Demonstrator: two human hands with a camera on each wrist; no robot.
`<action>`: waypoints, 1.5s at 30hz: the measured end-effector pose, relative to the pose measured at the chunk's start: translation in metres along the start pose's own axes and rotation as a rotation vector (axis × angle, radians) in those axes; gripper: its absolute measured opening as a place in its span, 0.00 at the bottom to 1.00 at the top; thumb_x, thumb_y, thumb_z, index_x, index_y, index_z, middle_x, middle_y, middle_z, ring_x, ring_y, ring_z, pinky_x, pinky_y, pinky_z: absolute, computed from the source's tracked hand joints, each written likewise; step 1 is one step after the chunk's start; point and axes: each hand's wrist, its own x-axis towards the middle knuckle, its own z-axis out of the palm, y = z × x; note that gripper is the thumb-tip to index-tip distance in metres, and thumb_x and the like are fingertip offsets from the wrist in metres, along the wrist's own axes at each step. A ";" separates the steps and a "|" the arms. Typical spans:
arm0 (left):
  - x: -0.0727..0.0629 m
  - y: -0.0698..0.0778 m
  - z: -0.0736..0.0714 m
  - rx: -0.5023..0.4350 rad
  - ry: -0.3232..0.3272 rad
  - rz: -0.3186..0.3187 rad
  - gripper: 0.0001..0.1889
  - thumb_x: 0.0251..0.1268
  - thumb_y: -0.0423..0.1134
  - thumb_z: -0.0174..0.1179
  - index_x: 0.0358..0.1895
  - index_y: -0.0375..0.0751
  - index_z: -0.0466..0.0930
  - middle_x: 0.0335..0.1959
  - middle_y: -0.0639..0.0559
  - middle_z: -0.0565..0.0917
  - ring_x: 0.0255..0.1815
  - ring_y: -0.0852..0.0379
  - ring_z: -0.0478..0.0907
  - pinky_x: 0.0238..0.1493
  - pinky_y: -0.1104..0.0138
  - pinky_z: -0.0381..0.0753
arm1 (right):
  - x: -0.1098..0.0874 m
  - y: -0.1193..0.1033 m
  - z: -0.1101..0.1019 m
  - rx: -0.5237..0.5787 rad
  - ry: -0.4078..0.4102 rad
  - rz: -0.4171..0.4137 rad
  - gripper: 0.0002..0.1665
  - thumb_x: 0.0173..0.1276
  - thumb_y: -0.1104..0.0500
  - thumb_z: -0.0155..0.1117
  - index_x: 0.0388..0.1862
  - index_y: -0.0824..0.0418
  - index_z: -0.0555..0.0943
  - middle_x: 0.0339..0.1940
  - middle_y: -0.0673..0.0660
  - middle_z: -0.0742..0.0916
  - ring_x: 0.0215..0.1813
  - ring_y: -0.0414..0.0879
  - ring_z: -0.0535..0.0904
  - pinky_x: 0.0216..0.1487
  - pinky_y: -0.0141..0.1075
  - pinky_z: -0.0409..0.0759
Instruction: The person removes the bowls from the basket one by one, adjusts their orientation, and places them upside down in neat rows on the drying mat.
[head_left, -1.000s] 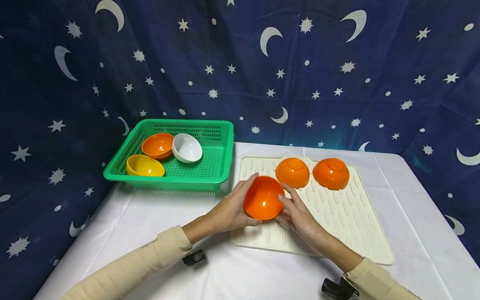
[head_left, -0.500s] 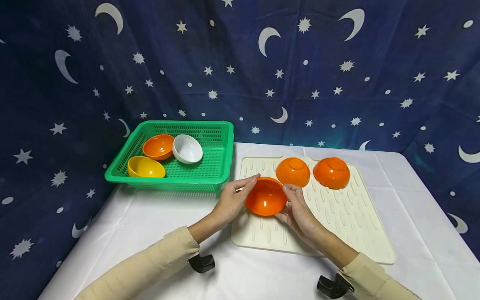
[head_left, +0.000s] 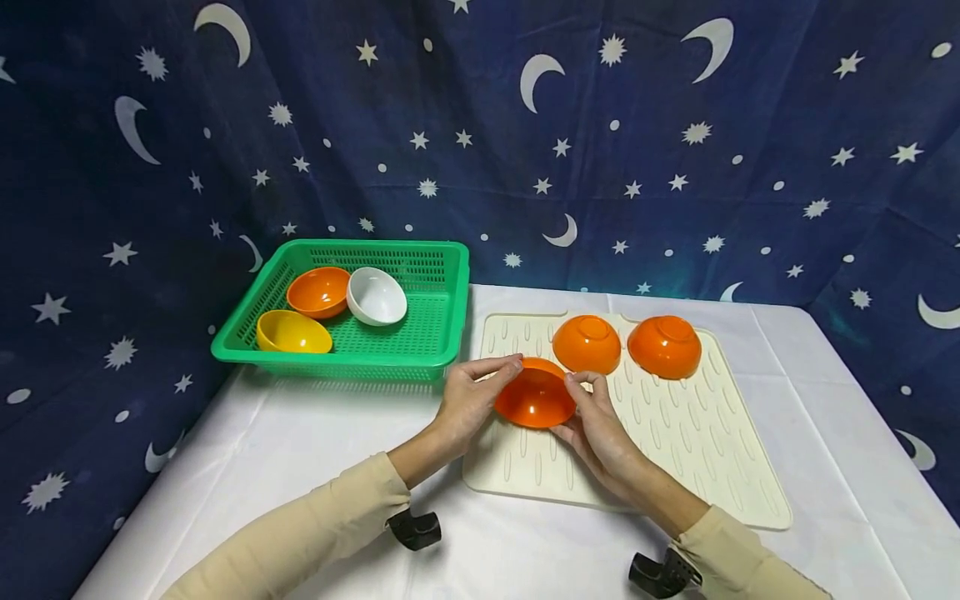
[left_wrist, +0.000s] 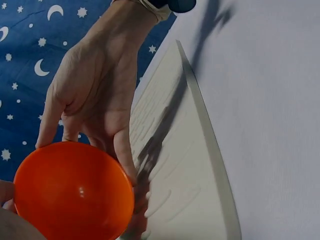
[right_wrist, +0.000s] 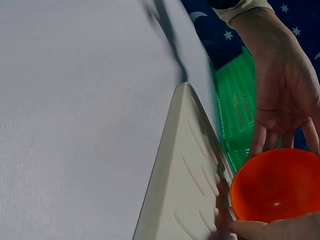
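Between my two hands is an orange bowl (head_left: 536, 400), its hollow side tilted toward me, above the near left part of a cream drying mat (head_left: 675, 450). My left hand (head_left: 468, 402) pinches its left rim between thumb and fingers. On the opposite side my right hand (head_left: 606, 437) grips the rim, thumb on top and fingers below. In the left wrist view the right hand (left_wrist: 97, 95) reaches in from above to the bowl (left_wrist: 75, 192); the right wrist view shows the left hand (right_wrist: 287, 95) likewise. Two orange bowls, left (head_left: 587, 344) and right (head_left: 664, 347), lie upside down on the mat's far side.
A green basket (head_left: 442, 361) stands left of the mat, holding an orange bowl (head_left: 318, 293), a white bowl (head_left: 377, 297) and a yellow bowl (head_left: 293, 332). White cloth (head_left: 337, 425) covers the table. A dark blue curtain (head_left: 480, 92) with moons and stars hangs behind.
The held bowl has tipped, so its opening looks narrower from above, and has shifted slightly right. My left fingers have moved from spread round its side to a pinch at the rim.
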 end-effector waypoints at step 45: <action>-0.003 -0.012 -0.014 0.101 -0.097 0.078 0.29 0.55 0.31 0.76 0.61 0.27 0.79 0.62 0.38 0.79 0.62 0.44 0.77 0.57 0.61 0.80 | 0.006 -0.005 -0.014 -0.682 -0.116 -0.257 0.37 0.85 0.48 0.45 0.83 0.64 0.52 0.81 0.65 0.59 0.80 0.59 0.54 0.76 0.52 0.52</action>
